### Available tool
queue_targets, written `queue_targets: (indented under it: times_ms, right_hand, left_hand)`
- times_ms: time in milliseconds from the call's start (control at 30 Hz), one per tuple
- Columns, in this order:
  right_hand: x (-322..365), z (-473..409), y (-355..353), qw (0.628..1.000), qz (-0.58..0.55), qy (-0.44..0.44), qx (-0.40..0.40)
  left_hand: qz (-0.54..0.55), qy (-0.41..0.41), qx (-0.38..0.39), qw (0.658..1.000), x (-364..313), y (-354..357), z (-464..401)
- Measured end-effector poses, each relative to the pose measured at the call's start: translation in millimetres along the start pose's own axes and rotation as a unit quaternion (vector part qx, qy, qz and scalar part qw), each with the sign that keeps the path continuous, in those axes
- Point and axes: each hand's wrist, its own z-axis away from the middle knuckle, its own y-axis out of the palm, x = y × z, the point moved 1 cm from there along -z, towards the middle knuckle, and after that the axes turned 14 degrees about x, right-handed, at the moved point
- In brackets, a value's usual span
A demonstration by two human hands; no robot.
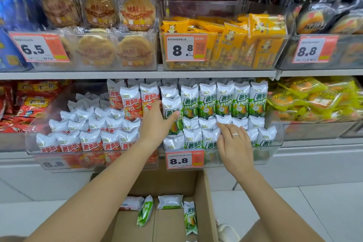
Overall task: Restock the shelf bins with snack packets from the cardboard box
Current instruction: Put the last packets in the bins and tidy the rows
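Green-and-white snack packet (172, 113), frame centre: I see my left hand (157, 122) gripping it upright. Right hand (233, 139), fingers spread, rests on the green packets (202, 137) in the clear bin (275, 143).

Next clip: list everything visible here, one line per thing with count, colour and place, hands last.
green snack packets: many, white-green, lower right bin
red snack packets: many, white-red, lower left bin
cardboard box: one, brown, on the floor; a few packets inside
yellow packets: many, upper middle bin
round biscuits: several packs, brown, upper left bin
price tags: several, orange-white, on bin fronts
left hand: grips one green packet
right hand: ringed, rests on green packets
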Motion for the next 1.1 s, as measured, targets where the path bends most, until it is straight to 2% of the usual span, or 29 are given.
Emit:
queue_targets:
  times_ms: [133, 233, 333, 467, 600, 700, 800, 867, 933, 1033, 1100]
  right_hand:
    - [4.6, 6.1, -4.3, 0.999, -0.047, -0.003, -0.001]
    - [12.5, 18.6, -6.6, 0.993, -0.115, -0.032, 0.003]
    - [24.4, 31.2, -2.8, 0.992, -0.107, -0.070, 0.014]
    - [38.8, 37.0, 7.1, 0.991, -0.044, -0.099, 0.077]
    - [51.0, 42.2, 3.7, 0.990, -0.078, -0.101, 0.060]
    - [62.2, 56.2, -2.0, 0.982, -0.125, -0.132, 0.045]
    - [76.6, 74.4, 0.1, 0.973, -0.151, -0.166, 0.061]
    - [86.2, 87.0, 6.7, 0.965, -0.151, -0.189, 0.101]
    - [93.6, 99.1, 17.0, 0.957, -0.145, -0.181, 0.175]
    - [102.2, 117.4, 45.5, 0.926, -0.103, -0.125, 0.341]
    - [99.3, 129.3, 77.1, 0.884, -0.058, -0.076, 0.458]
  left_hand:
    - [-0.007, 0.069, -0.038, 0.997, 10.7, 2.0, 21.2]
    - [-0.088, 0.106, -0.016, 0.990, 24.8, 7.6, 33.6]
    - [-0.139, 0.105, 0.025, 0.984, 35.0, 13.1, 31.4]
    - [-0.154, 0.091, -0.013, 0.984, 29.9, 11.1, 24.1]
    - [-0.181, 0.093, -0.023, 0.979, 27.1, 11.2, 24.5]
    - [-0.133, 0.125, -0.022, 0.983, 32.9, 8.5, 39.4]
    - [-0.005, 0.175, -0.042, 0.984, 50.8, 3.9, 72.0]
    - [0.062, 0.192, -0.067, 0.977, 72.6, 2.4, 97.7]
    - [0.075, 0.167, -0.060, 0.981, 104.4, 6.1, 119.0]
    - [0.019, 0.056, 0.043, 0.997, 160.4, 21.8, 138.7]
    - [-0.074, -0.052, 0.159, 0.983, 204.3, 37.8, 142.6]
